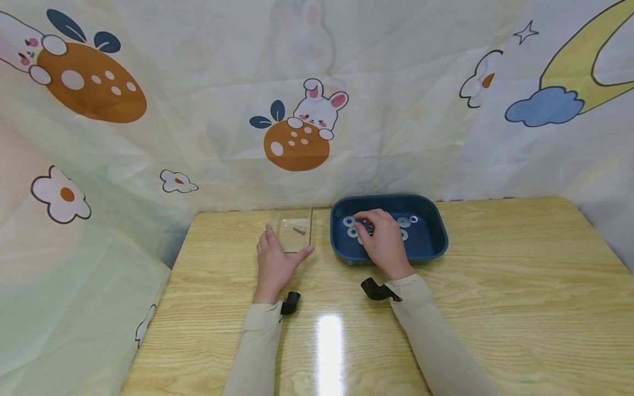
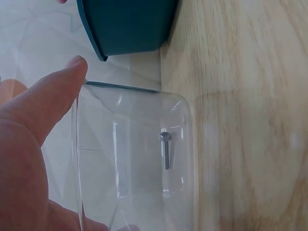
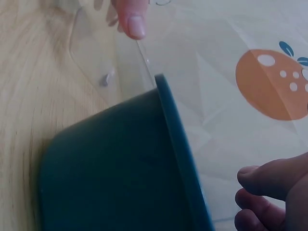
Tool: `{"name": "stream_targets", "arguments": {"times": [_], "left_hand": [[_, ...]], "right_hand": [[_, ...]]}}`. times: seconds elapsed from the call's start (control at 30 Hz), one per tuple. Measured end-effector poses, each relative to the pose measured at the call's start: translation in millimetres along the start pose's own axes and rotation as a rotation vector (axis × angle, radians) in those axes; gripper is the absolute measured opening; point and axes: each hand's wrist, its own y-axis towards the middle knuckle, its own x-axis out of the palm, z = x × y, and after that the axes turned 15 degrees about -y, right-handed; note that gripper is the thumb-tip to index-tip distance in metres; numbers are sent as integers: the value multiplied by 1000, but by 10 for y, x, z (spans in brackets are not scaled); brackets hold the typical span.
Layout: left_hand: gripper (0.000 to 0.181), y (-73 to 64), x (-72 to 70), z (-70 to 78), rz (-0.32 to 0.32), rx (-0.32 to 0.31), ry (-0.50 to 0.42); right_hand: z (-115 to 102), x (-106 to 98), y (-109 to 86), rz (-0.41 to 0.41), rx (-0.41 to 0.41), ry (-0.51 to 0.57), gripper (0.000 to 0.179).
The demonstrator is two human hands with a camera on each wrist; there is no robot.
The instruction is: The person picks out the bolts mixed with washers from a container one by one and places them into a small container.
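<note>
My left hand point(image 1: 277, 267) holds a clear box point(image 2: 139, 159) at its near end, with the thumb along the rim and the fingers at the other side. One small metal screw point(image 2: 166, 150) lies on the box's floor. Over the dark blue tray point(image 1: 438, 250), my right hand point(image 1: 383, 242) hangs with thumb and fingers bent loosely inward. A gap shows between its fingertips in the right wrist view, and nothing is seen held. Several flat metal washers point(image 1: 349, 221) lie in the tray, some hidden by that hand.
The box and tray stand side by side at the back of the wooden table point(image 1: 520, 286). Behind them hangs a printed cloth point(image 1: 223, 137). Black wrist cameras point(image 1: 376, 290) sit on both sleeves.
</note>
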Motion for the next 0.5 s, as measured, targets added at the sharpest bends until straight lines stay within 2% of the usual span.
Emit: {"name": "stream_targets", "arguments": {"times": [0.3,0.5], "left_hand": [[129,-2,4,9,-4,0,-1],[130,5,16,1,-2,3,0]], "right_hand": [[116,-22,15,-39,55,-35,20],[219,-35,38,-50,60,-59,21]]}}
